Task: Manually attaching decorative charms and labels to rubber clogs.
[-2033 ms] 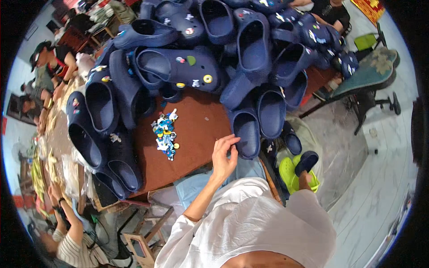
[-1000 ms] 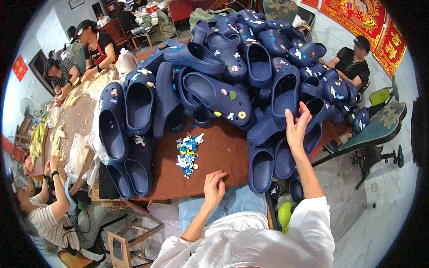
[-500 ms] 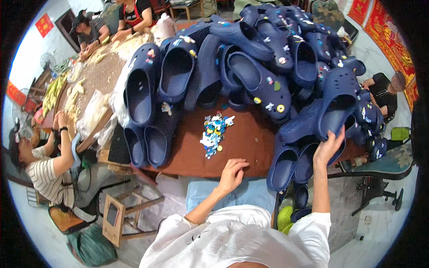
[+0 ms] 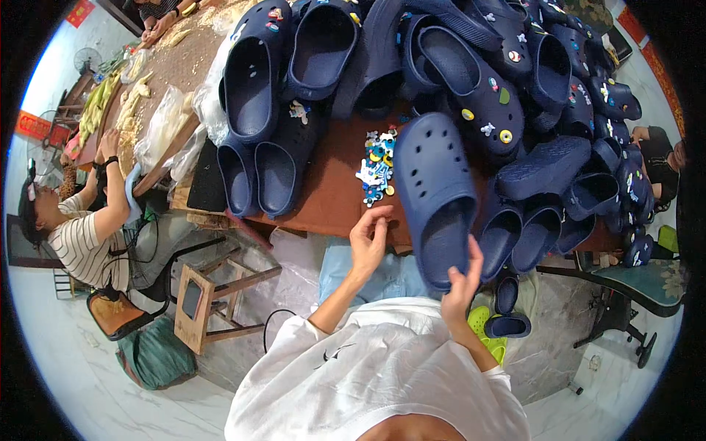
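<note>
My right hand (image 4: pixel 463 283) grips a navy blue clog (image 4: pixel 440 163) by its heel, thumb against the heel and fingers along the outer side. The clog hangs over the table's front edge, toe pointing away from me, with round holes in its upper and no charms visible on it. My left hand (image 4: pixel 370 242) is at the table's front edge, fingers loosely bent and apart, with nothing visible in them. Just beyond it lies a small heap of blue, white and yellow shoe charms (image 4: pixel 376 167) on the brown tabletop (image 4: pixel 331 176). The held clog stands right beside this heap.
Navy clogs with charms (image 4: pixel 471 92) are piled across the back and right of the table. More clogs (image 4: pixel 276 176) stand at the left. A wooden stool (image 4: pixel 193 294), a chair (image 4: pixel 640 287) and green clogs (image 4: pixel 482 323) are below. A person in stripes (image 4: pixel 81 235) sits at left.
My right hand has drawn the clog off the right-hand pile, toward me and to the left. My left hand has bent its fingers more. The view has tilted down.
</note>
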The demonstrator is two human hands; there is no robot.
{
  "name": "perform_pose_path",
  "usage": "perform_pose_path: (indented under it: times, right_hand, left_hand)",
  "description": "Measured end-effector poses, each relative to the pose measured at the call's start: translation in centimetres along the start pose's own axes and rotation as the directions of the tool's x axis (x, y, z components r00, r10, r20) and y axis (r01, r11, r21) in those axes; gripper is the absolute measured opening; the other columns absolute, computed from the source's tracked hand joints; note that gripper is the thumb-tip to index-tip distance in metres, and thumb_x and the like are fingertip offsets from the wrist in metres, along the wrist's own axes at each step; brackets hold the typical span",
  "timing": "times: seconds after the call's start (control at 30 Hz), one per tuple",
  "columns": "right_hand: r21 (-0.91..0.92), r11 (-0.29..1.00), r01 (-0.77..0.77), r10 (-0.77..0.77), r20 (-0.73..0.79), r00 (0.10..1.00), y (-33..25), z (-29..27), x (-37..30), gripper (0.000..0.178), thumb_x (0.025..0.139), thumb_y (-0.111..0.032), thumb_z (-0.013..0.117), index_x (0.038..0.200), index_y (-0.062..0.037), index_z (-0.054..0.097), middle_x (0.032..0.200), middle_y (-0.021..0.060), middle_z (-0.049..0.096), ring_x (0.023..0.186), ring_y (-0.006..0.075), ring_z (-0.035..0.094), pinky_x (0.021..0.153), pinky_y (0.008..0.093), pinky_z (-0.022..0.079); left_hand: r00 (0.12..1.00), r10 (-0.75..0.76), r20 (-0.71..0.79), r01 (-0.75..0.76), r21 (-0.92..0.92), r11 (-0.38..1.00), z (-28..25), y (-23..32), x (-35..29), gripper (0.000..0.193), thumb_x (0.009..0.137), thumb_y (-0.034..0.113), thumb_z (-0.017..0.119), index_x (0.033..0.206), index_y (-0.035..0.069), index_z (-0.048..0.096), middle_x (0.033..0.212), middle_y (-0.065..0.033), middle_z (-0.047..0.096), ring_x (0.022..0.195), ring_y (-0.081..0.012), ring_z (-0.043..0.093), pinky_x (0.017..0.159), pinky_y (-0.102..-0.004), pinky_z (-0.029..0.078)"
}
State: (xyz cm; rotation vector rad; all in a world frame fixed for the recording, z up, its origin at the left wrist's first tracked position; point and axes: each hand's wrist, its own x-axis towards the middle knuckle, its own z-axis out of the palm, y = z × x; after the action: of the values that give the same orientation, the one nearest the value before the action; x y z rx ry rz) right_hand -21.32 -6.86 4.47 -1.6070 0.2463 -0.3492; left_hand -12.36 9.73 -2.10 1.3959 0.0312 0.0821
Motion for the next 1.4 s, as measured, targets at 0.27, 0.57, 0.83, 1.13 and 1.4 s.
perform_pose_path:
  times: [0.27, 0.57, 0.83, 1.13, 1.4]
  right_hand:
    - [0.099, 0.993, -0.068, 0.052, 0.158, 0.986, 3.6, 3.5, -2.4, 0.067, 0.084, -0.004, 0.046, 0.146, 0.0063, 0.023, 0.146, 0.0211, 0.032, 0.135, 0.0299, 0.033, 0.115, 0.0407, 0.02]
    - [0.062, 0.998, 0.019, -0.034, 0.257, 0.966, 4.4, 4.6, -2.9, 0.07, 0.087, -0.012, 0.058, 0.144, 0.0071, 0.022, 0.14, 0.022, 0.031, 0.129, 0.031, 0.034, 0.112, 0.0439, 0.025]
    - [-0.416, 0.898, 0.144, -0.099, 0.128, 0.987, 1.0, 1.1, 4.9, 0.055, 0.089, -0.008, 0.057, 0.14, -0.0012, 0.039, 0.135, 0.0213, 0.04, 0.124, 0.0355, 0.044, 0.102, 0.0419, 0.038]
    - [-0.592, 0.742, 0.313, -0.197, 0.253, 0.947, 2.8, 0.9, 10.0, 0.057, 0.082, 0.002, 0.046, 0.139, -0.0014, 0.041, 0.131, 0.0248, 0.039, 0.122, 0.0418, 0.043, 0.106, 0.0465, 0.035]
    - [-0.536, 0.763, 0.363, -0.236, 0.291, 0.927, 2.4, 2.2, 12.0, 0.056, 0.082, 0.0, 0.048, 0.137, -0.003, 0.042, 0.13, 0.0249, 0.04, 0.122, 0.0435, 0.044, 0.105, 0.048, 0.036]
  left_hand:
    - [0.997, 0.081, 0.015, -0.08, -0.073, 0.994, -1.1, 4.1, -0.5, 0.055, 0.092, 0.018, 0.063, 0.14, 0.002, 0.04, 0.128, -0.0103, 0.052, 0.107, -0.0166, 0.055, 0.089, -0.0297, 0.047]
    - [0.996, 0.075, -0.053, -0.059, 0.251, 0.966, -0.8, 3.8, 0.0, 0.063, 0.079, -0.009, 0.059, 0.139, 0.002, 0.043, 0.132, -0.0109, 0.047, 0.121, -0.021, 0.051, 0.103, -0.0337, 0.042]
    - [0.984, 0.094, 0.148, -0.144, 0.376, 0.915, 2.2, 1.6, -0.7, 0.064, 0.076, -0.006, 0.063, 0.137, 0.003, 0.046, 0.126, -0.0133, 0.047, 0.115, -0.0251, 0.052, 0.097, -0.0349, 0.046]
    - [0.956, 0.194, 0.218, -0.288, 0.598, 0.748, 3.6, 1.1, 1.8, 0.06, 0.08, 0.004, 0.067, 0.136, 0.004, 0.047, 0.125, -0.0201, 0.055, 0.117, -0.0359, 0.05, 0.097, -0.0407, 0.044]
    - [0.976, 0.123, 0.182, -0.211, 0.617, 0.758, 2.5, 2.7, 3.6, 0.061, 0.083, 0.026, 0.074, 0.134, 0.002, 0.049, 0.129, -0.0218, 0.053, 0.119, -0.0384, 0.05, 0.102, -0.0452, 0.04]
